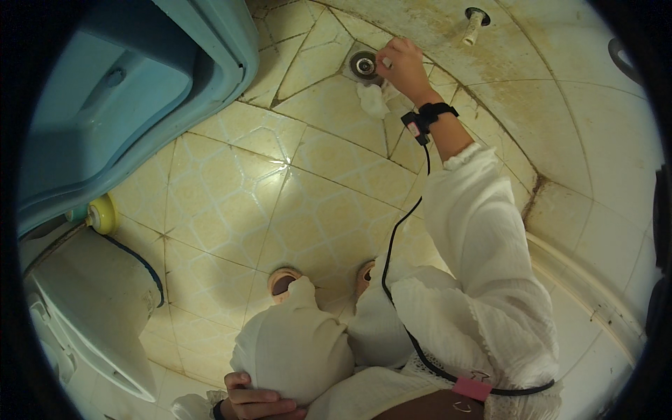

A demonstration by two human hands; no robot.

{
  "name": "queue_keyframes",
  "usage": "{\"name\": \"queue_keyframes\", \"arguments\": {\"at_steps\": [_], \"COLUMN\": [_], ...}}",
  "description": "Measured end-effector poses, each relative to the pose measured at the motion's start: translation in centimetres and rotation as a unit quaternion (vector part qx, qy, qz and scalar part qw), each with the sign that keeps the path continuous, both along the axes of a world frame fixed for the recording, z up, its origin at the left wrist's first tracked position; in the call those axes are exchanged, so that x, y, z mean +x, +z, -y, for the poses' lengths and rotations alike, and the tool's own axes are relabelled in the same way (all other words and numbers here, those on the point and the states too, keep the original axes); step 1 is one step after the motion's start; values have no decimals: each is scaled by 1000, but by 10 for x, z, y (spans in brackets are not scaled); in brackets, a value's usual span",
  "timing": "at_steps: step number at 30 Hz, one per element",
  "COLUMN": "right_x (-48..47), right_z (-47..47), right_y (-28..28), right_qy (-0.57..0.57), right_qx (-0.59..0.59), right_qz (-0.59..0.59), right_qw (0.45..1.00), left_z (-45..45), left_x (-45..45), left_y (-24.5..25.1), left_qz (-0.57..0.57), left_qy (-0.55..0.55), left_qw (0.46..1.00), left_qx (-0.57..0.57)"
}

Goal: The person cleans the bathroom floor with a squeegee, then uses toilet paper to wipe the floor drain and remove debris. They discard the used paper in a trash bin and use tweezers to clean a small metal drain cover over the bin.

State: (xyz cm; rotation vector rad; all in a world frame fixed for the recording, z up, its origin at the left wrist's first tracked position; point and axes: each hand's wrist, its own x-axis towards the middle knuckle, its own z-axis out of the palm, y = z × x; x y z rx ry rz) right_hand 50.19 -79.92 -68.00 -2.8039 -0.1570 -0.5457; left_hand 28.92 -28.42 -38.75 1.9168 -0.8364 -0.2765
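My right hand (pixel 403 68) reaches to the floor drain (pixel 364 64), its fingers bent at the drain's right edge. A small bit of white material, seemingly tissue (pixel 387 62), shows between the thumb and fingers. Just below the drain, a crumpled white tissue (pixel 373 101) lies on the tiles. The drain has a round metal centre set in a square plate. My left hand (pixel 260 397) rests on my left knee, holding nothing visible. Part of that hand is cut off by the lower edge of the view.
A blue plastic tub (pixel 226 79) stands at upper left. Under its rim sit a yellow round object (pixel 105 214) and a white appliance or fixture (pixel 100 294). From the stained wall on the right juts a short pipe (pixel 474 29). A black cable (pixel 391 247) runs from my right wrist.
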Motion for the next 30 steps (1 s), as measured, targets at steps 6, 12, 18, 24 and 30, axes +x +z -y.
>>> {"name": "queue_keyframes", "arguments": {"at_steps": [6, 12, 18, 24, 30], "right_x": [-23, -53, -57, -2, 21], "right_z": [-2, -23, -22, -17, -33], "right_y": [37, 24, 10, -12, -36], "right_qy": [1, -5, -21, -147, -197], "right_qx": [93, 21, -163, -71, -177], "right_qz": [26, -55, -102, -143, -190], "right_qw": [995, 998, 981, 976, 945], "left_z": [8, 10, 9, 7, 10], "left_x": [-11, -15, -5, -5, -11], "left_y": [-17, -15, -22, 10, -3], "left_qz": [74, 64, 103, -29, 36], "left_qy": [73, 88, 24, 44, 88], "left_qw": [993, 993, 991, 998, 995], "left_qx": [-56, -35, -83, 44, -18]}}
